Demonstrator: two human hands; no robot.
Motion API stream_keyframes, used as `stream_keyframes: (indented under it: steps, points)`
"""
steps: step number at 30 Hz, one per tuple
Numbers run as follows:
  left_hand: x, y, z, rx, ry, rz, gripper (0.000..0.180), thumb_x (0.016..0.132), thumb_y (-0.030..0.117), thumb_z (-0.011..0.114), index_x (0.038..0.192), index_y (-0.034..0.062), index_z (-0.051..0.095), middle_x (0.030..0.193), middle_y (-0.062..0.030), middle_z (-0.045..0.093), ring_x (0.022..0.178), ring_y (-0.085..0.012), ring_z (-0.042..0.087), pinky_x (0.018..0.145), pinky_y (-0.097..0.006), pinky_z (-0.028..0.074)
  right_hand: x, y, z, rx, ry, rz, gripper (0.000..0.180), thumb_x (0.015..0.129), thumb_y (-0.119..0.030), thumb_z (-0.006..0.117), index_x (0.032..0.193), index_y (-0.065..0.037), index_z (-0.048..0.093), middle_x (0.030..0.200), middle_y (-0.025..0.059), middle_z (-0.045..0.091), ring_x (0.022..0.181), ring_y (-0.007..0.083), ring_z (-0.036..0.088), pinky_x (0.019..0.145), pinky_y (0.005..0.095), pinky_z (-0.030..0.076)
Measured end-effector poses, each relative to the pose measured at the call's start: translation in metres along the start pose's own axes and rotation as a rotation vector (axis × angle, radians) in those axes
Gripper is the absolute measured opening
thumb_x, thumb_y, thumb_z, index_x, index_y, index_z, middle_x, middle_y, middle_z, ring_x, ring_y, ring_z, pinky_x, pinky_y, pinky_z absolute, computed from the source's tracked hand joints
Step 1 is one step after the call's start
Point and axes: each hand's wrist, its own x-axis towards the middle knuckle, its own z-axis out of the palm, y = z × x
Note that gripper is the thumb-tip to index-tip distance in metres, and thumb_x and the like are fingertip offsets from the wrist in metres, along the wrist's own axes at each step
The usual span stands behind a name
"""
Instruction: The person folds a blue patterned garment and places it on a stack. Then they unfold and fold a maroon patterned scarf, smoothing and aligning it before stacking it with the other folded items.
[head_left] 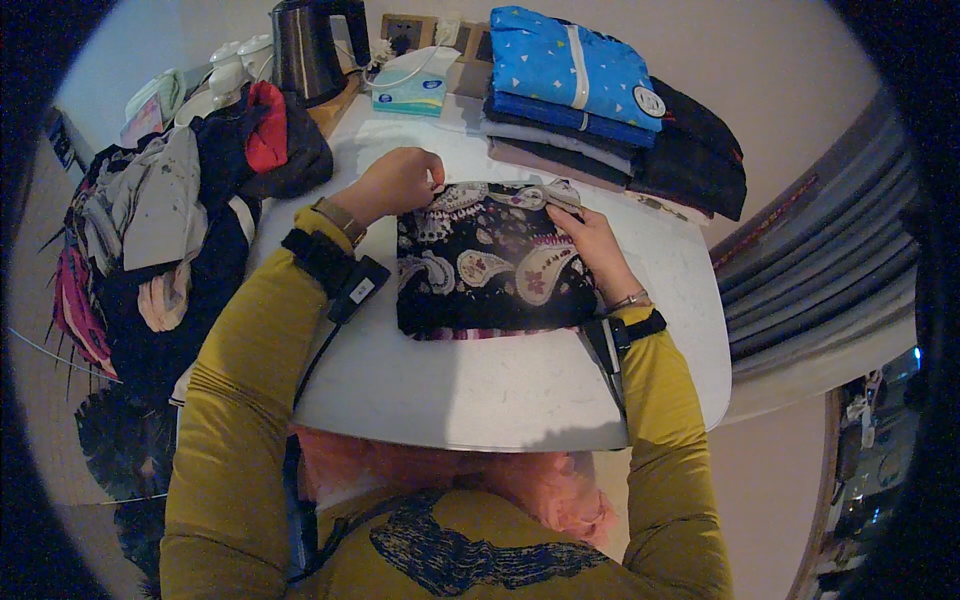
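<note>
A folded black paisley-patterned cloth (480, 270) lies flat on the white table, with beige and pink motifs and a striped edge showing underneath at the near side. My left hand (400, 182) is at its far left corner, thumb and fingers pinched together on the edge. At the far right corner, my right hand (592, 245) grips the border, thumb on top and fingers partly hidden. Whether the cloth is a scarf or another garment cannot be made out.
Folded clothes (560, 90), a blue patterned one on top, are stacked at the back right beside dark folded garments (690, 150). A loose clothes heap (190, 200) fills the left. A kettle (305, 50) and a tissue pack (412, 92) stand behind. A grey curtain (820, 270) hangs right of the white table (400, 400).
</note>
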Motion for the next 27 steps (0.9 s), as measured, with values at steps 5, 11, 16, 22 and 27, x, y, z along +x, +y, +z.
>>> stream_keyframes:
  steps: [5, 11, 16, 22, 27]
  points:
    - [0.000, 0.007, -0.004, -0.036, -0.055, -0.063, 0.018, 0.069, 0.012, 0.067, 0.086, 0.0065, 0.070, 0.081, -0.0184, 0.068, 0.080, -0.0366, 0.066, 0.074, -0.044, 0.052, 0.003, 0.005, -0.003, -0.037, 0.011, -0.013, 0.039, 0.093, -0.028, 0.069, 0.120, 0.001, 0.066, 0.102, 0.0031, 0.070, 0.086, 0.0098, 0.063, 0.077, 0.0240, 0.050]
    - [0.002, 0.000, -0.002, -0.040, -0.055, -0.046, 0.023, 0.068, 0.017, 0.072, 0.088, 0.0064, 0.069, 0.083, -0.0173, 0.069, 0.082, -0.0358, 0.067, 0.074, -0.043, 0.053, 0.005, 0.007, -0.003, -0.018, -0.010, -0.019, 0.038, 0.093, -0.028, 0.070, 0.118, 0.000, 0.068, 0.103, 0.0030, 0.070, 0.087, 0.0094, 0.063, 0.077, 0.0236, 0.050]
    - [0.002, -0.003, 0.001, -0.087, -0.093, -0.034, 0.023, 0.068, 0.017, 0.072, 0.089, 0.0077, 0.069, 0.085, -0.0166, 0.069, 0.084, -0.0360, 0.066, 0.076, -0.043, 0.053, 0.004, 0.007, -0.003, -0.070, 0.011, -0.032, 0.039, 0.092, -0.029, 0.071, 0.117, 0.000, 0.068, 0.103, 0.0035, 0.070, 0.087, 0.0098, 0.064, 0.078, 0.0239, 0.050]
    - [0.001, -0.002, 0.011, 0.058, -0.021, 0.018, 0.023, 0.069, 0.015, 0.067, 0.091, 0.0068, 0.069, 0.086, -0.0161, 0.069, 0.088, -0.0369, 0.065, 0.077, -0.044, 0.052, 0.001, 0.005, -0.002, -0.074, 0.011, -0.042, 0.041, 0.091, -0.031, 0.071, 0.116, 0.001, 0.068, 0.102, 0.0040, 0.071, 0.086, 0.0102, 0.064, 0.077, 0.0242, 0.050]
    - [0.001, -0.009, 0.021, 0.106, 0.021, 0.062, 0.026, 0.068, 0.010, 0.059, 0.092, 0.0047, 0.068, 0.089, -0.0179, 0.069, 0.089, -0.0385, 0.064, 0.075, -0.046, 0.051, -0.006, -0.006, 0.002, -0.069, -0.001, -0.028, 0.043, 0.091, -0.031, 0.071, 0.117, 0.002, 0.067, 0.102, 0.0040, 0.070, 0.087, 0.0097, 0.063, 0.078, 0.0238, 0.049]
